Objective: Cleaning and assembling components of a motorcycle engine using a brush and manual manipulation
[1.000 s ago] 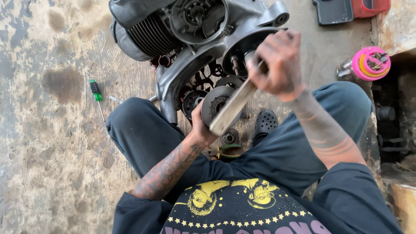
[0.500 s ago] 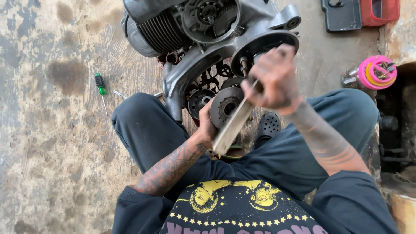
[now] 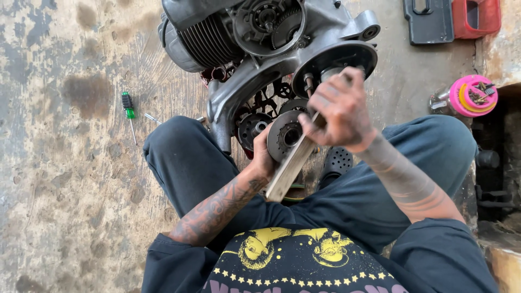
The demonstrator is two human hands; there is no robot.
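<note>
A grey scooter engine lies on the concrete floor between my knees, its side cover off and gears showing. My left hand grips a round metal clutch part at the engine's open side. My right hand is closed around a wooden-handled tool, likely a hammer, whose handle slants down towards my lap; its head is hidden behind my fingers, close to the engine's round housing.
A green-handled screwdriver lies on the floor to the left. At the right stand a pink round container with small parts, and further back a black and red case. A dark perforated shoe sits under the engine.
The view has shifted slightly, so the engine sits further right and lower. My right hand with the tool has dropped a little towards the clutch part. My left hand keeps its grip.
</note>
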